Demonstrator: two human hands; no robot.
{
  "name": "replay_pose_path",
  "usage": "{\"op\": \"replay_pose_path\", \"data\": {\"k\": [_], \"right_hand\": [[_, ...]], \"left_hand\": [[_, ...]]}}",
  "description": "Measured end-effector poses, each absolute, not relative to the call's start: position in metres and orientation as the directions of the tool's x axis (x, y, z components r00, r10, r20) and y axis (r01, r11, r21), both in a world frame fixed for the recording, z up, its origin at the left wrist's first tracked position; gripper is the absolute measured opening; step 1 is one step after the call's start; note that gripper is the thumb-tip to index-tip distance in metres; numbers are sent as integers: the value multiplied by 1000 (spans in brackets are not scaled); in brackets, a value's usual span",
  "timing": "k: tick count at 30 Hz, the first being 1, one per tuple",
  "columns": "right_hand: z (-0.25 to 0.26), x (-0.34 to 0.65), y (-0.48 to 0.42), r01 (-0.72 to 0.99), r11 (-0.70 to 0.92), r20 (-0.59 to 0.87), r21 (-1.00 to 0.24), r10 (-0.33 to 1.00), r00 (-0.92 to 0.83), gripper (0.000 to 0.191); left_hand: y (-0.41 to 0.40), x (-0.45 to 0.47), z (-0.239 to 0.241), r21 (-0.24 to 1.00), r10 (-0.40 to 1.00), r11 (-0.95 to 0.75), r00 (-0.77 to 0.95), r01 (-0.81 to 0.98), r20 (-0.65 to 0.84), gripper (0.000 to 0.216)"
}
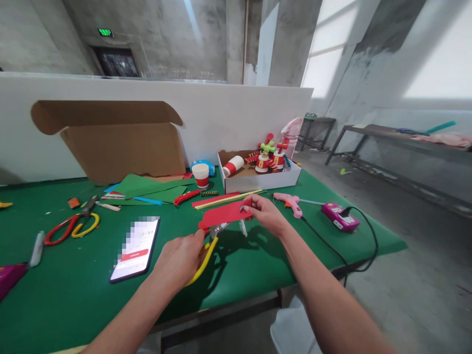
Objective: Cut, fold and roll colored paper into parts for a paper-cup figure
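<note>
My left hand [180, 260] is closed around yellow-handled scissors [206, 250], whose blades meet the left end of a red paper sheet [225, 215]. My right hand [263, 212] pinches the right end of that red sheet and holds it level above the green table [73, 295]. A white marker [243, 228] lies on the table just under the sheet.
A phone [135, 249] lies left of my left hand. Red and yellow scissors [72, 225] sit further left. Behind are a paper cup [201, 175], green paper sheets [147, 189], an open cardboard box [110, 137], a white box of cup crafts [258, 172], a pink glue gun [291, 202] and its cable [332, 246].
</note>
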State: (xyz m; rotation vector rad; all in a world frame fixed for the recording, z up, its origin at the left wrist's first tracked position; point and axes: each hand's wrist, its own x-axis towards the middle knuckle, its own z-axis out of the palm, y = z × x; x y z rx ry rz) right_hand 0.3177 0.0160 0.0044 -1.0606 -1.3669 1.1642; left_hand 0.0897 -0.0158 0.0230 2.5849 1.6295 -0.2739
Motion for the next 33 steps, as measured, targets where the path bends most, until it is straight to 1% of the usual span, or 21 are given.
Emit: {"op": "replay_pose_path", "data": {"k": [15, 21, 28, 33], "right_hand": [[5, 318, 15, -19, 122, 123, -992, 988, -89, 17], [5, 320, 17, 20, 127, 126, -992, 990, -56, 15], [5, 321, 17, 49, 128, 125, -991, 991, -46, 17], [5, 321, 16, 105, 146, 139, -984, 987, -74, 14]], "left_hand": [[-15, 88, 19, -14, 892, -424, 414, 906, -183, 26], [-15, 89, 22, -17, 890, -423, 412, 906, -194, 25], [-15, 89, 22, -17, 896, -414, 404, 910, -186, 24], [-16, 90, 23, -3, 893, -416, 408, 909, -190, 24]]}}
